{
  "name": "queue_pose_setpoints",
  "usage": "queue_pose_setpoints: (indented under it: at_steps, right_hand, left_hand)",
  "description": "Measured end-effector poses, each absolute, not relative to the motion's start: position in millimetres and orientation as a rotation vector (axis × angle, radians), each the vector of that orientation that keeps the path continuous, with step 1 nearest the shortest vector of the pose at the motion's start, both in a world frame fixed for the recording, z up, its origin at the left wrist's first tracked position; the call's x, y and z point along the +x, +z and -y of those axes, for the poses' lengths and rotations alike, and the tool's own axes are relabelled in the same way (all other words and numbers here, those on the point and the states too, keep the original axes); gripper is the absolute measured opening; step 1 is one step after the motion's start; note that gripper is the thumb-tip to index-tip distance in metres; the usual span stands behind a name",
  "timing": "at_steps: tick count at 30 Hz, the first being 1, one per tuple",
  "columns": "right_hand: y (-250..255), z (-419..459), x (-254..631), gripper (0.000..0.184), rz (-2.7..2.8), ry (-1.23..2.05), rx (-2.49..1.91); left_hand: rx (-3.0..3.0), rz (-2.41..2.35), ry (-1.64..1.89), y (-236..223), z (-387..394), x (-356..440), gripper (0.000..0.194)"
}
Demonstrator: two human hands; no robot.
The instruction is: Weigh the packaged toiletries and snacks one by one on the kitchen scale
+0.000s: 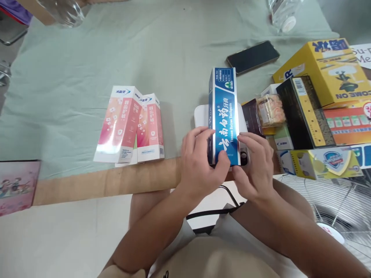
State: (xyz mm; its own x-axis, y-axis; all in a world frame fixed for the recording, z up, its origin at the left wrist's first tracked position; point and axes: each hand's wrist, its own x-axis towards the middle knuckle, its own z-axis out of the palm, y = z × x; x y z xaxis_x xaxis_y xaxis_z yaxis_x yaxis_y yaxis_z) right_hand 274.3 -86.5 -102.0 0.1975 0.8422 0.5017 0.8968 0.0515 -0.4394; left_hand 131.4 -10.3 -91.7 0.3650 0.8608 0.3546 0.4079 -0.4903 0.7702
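A blue toothpaste box [224, 104] lies lengthwise over a white flat plate with rounded corners [201, 116], most of which it hides. My left hand [199, 160] closes on the box's left side near its close end, thumb on top. From the opposite side, my right hand [256, 166] presses its fingers against the right edge, with the thumb at the near corner. To the left, two pink-and-white boxes [116, 127] stand side by side, partly overlapping. A black phone [253, 56] rests beyond the toothpaste box, to its right.
Packages crowd the right side: a yellow carton [324, 73], a black-and-gold box [300, 112], a wrapped snack [271, 110] and a yellow soap box [324, 162]. A fan [333, 212] stands below them. Clear plastic bottles [285, 13] are at the back.
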Motion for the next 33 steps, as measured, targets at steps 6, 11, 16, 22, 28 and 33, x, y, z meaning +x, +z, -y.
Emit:
queue_pose_setpoints:
  at_steps: [6, 11, 16, 22, 28, 33]
  right_hand:
    - [-104.5, 86.0, 274.1, 0.053, 1.611, -0.005, -1.912]
    - [-103.0, 82.6, 269.8, 0.049, 1.61, 0.072, -1.851]
    - [-102.0, 81.8, 267.1, 0.046, 1.556, 0.1, -1.822]
    - [-101.2, 81.4, 259.9, 0.044, 1.546, 0.065, -1.648]
    - [-104.4, 71.9, 252.7, 0.046, 1.561, 0.058, -1.669]
    - [-104.5, 60.4, 251.2, 0.045, 1.612, 0.055, -1.692]
  left_hand:
    - [2.203, -1.134, 0.853, -96.4, -0.3, 132.8, 0.05]
    - [2.217, -1.068, 0.809, -99.1, 0.2, 137.2, 0.052]
    - [2.246, -1.025, 0.861, -100.6, 4.4, 136.3, 0.055]
    - [2.299, -0.879, 1.032, -92.2, 7.7, 129.8, 0.061]
    - [2.042, -0.95, 1.026, -88.1, -2.7, 119.9, 0.058]
    - [1.562, -1.011, 1.004, -86.5, -26.2, 114.8, 0.057]
